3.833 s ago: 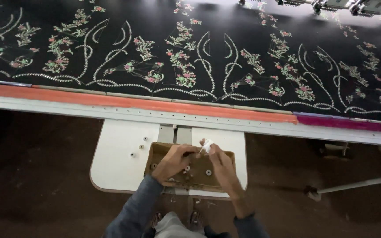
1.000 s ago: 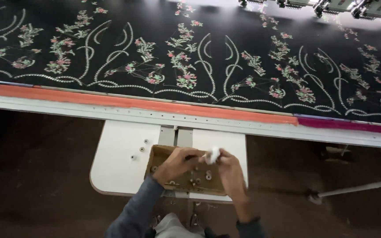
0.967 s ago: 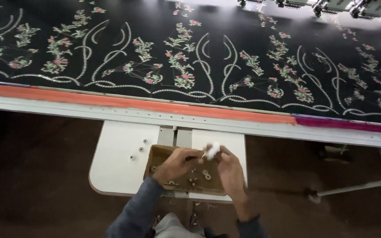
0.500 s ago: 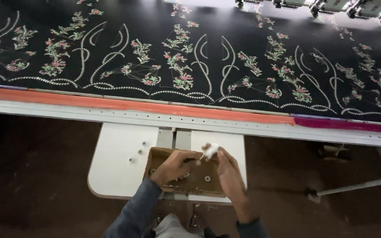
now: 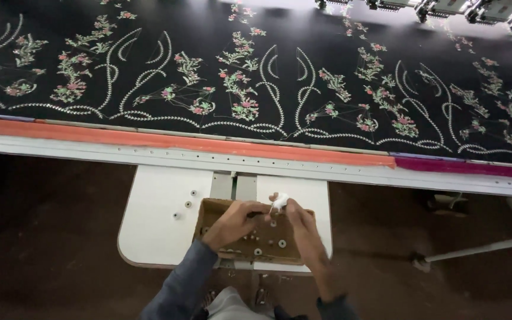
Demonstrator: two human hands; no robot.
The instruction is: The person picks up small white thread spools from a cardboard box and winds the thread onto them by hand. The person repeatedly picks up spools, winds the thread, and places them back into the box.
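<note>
Observed at the bottom centre of the frame: both hands worked over a shallow brown cardboard tray (image 5: 211, 208) resting on a white side table (image 5: 161, 219). The left hand (image 5: 232, 224) was curled, its fingers pinched on something small and dark that pointed toward the other hand; what it was could not be made out. The right hand (image 5: 301, 225) was closed around a small white bobbin-like piece (image 5: 279, 202), held just above the tray's upper edge, the two hands nearly touching there. Several small round bobbins (image 5: 268, 243) lay loose inside the tray; three more small round pieces (image 5: 185, 204) sat on the table left of it. Across the upper half of the frame stretched black fabric with floral embroidery (image 5: 244, 89), bordered below by an orange strip (image 5: 179, 141) and a white frame rail (image 5: 208, 159).
</note>
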